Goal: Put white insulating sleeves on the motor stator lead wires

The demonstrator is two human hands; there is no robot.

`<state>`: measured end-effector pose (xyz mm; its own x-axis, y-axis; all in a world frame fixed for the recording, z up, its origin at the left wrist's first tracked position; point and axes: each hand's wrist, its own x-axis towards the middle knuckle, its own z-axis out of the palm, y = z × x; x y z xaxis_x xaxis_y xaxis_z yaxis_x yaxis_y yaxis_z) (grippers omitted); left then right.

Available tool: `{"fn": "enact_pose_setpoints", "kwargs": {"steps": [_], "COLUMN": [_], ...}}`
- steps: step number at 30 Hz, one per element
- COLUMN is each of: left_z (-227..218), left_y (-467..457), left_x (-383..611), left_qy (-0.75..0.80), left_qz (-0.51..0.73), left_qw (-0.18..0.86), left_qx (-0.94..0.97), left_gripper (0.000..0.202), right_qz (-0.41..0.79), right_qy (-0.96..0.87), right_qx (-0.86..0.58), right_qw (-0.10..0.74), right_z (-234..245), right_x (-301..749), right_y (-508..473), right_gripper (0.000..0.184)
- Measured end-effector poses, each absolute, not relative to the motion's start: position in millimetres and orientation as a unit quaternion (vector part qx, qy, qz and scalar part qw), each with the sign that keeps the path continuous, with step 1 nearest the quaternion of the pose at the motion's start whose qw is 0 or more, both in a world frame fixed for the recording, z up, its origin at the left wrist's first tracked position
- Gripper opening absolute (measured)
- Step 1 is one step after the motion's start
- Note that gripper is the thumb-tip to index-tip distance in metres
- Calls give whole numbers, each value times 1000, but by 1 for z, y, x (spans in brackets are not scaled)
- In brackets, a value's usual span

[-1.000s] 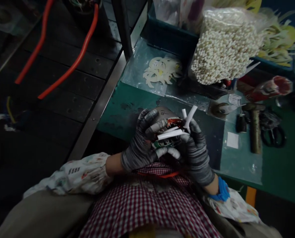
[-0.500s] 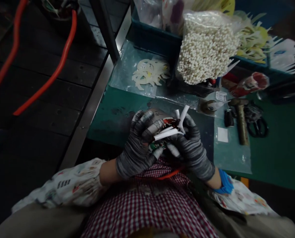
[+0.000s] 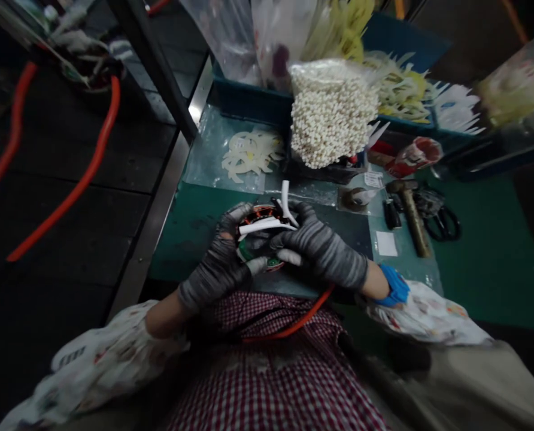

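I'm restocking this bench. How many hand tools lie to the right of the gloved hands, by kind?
Hammer: 1
Scissors: 1
Small dark tool beside the hammer, kind unclear: 1
Total: 3

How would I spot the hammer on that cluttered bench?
Start at the bulging clear bag of white sticks at the back of the green bench. Look right and nearer, beside the black scissors: the hammer lies flat, the only thing with a long brownish handle.
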<state>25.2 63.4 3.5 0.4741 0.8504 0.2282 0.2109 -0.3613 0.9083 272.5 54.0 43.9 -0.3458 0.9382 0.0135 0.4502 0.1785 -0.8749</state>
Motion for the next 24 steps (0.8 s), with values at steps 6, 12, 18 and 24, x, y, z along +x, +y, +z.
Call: {"fn": "enact_pose_setpoints", "kwargs": {"steps": [6,12,18,24], "left_z": [8,33,52,48], "left_y": [107,86,70,33], "left_x": [3,12,25,22], "left_qy": [395,360,236,267], "left_qz": [292,249,148,119], "left_qw": [474,51,-83,-207], "left_qx": [731,898,957,934], "left_gripper": [85,35,23,46], "right_qz": [407,407,197,-81], "right_qy": [-801,-715,-677,-618], "right_qx": [-373,-445,-524,-682], "right_qw": [231,354,478,383], "right_z": [30,13,21,29], "right_x": [276,266,305,360], "right_y": [105,95,84,115], "right_gripper": [17,33,23,29]}}
